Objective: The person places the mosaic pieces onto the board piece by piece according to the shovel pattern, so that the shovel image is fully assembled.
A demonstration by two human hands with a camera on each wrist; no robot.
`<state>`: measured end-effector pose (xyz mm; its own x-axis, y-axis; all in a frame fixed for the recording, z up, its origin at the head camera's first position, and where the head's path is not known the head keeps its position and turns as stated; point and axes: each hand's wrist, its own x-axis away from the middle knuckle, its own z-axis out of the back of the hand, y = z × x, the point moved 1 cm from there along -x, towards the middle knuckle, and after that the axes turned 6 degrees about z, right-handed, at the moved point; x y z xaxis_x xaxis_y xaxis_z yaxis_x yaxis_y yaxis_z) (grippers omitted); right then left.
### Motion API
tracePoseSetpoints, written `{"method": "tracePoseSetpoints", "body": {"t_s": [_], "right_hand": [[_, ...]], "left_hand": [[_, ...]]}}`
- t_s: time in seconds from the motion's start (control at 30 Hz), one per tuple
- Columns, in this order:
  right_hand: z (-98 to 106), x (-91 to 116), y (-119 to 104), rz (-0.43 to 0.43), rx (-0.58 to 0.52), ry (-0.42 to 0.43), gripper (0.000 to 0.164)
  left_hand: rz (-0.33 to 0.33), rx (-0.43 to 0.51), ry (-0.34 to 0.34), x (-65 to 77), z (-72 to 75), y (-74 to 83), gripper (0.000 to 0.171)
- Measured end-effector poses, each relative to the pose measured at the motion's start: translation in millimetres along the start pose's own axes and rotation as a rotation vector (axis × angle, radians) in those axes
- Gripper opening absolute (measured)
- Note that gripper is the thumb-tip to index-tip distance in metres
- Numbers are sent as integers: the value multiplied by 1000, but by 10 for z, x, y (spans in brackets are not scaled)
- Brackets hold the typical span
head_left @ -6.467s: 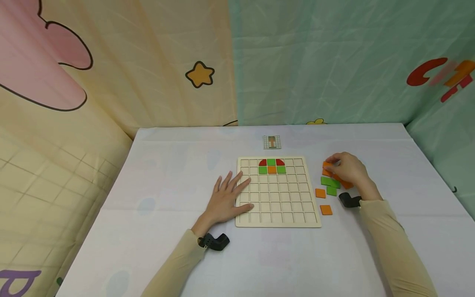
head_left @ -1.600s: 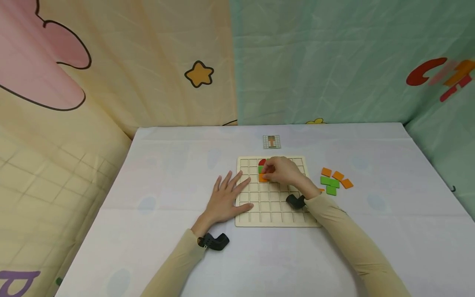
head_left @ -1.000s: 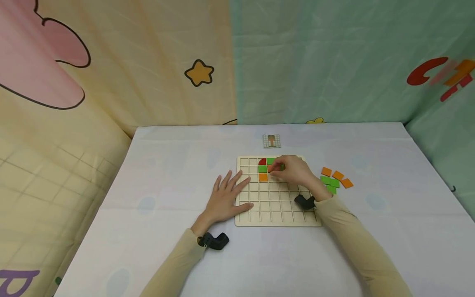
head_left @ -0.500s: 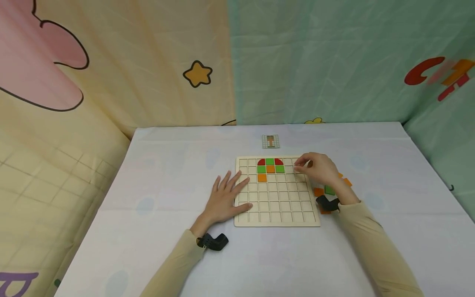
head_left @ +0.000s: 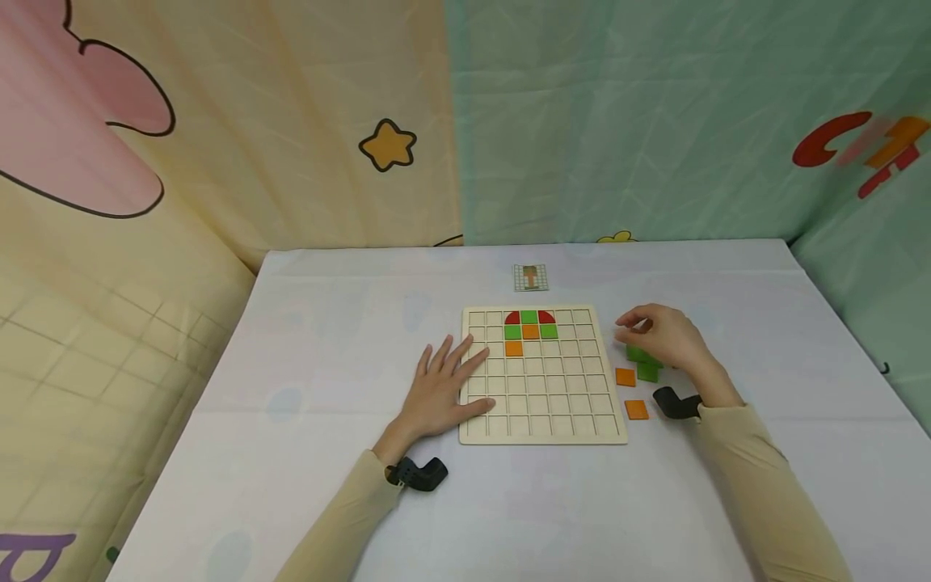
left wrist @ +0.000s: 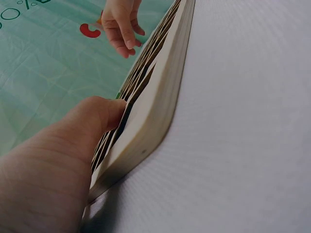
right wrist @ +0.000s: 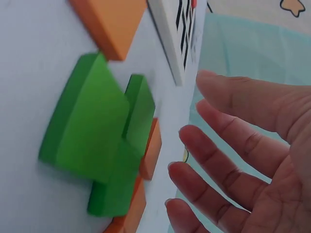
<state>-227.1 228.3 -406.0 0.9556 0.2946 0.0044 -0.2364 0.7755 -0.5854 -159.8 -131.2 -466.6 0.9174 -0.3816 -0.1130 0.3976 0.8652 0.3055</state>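
Note:
My left hand (head_left: 440, 396) lies spread on the left edge of a wooden grid board (head_left: 545, 404); in the left wrist view its thumb (left wrist: 114, 114) rests over the edge. Red, green and orange tiles sit in the board's upper cells, the lowest an orange tile (head_left: 514, 348) under the left green one. To the right of the board, my right hand (head_left: 672, 339) hovers above loose tiles, its fingers loosely bent. In the right wrist view nothing is between those fingers, and green tiles (right wrist: 87, 126) and orange tiles (right wrist: 109, 24) lie beside them; the hand hides some from the head view.
A small card with a printed grid picture (head_left: 530, 277) lies behind the board. Two loose orange squares (head_left: 636, 410) lie by the board's right edge. A white cloth (head_left: 349, 323) covers the table, and printed curtains (head_left: 640, 121) stand behind it.
An orange tile now sits in the board's third row, under the left green tile. My right hand has moved from there back over the loose tiles on the right. The left hand stays put.

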Motion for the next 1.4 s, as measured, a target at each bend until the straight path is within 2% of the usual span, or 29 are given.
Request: {"method": "tracePoseSetpoints", "body": {"t_s": [0.23, 0.47, 0.67, 0.97, 1.4], "right_hand": [[65, 43, 93, -61, -32, -28, 36], [80, 32, 162, -84, 15, -37, 41], [76, 45, 207, -130, 2, -64, 42], [78, 63, 205, -135, 4, -63, 40], [59, 52, 241, -117, -29, -45, 27]], "left_hand": [[12, -6, -19, 4, 4, 5, 77], [11, -7, -22, 2, 7, 2, 78], [16, 8, -29, 1, 15, 8, 77], [5, 27, -17, 2, 6, 1, 77], [5, 3, -14, -4, 1, 0, 77]]}}
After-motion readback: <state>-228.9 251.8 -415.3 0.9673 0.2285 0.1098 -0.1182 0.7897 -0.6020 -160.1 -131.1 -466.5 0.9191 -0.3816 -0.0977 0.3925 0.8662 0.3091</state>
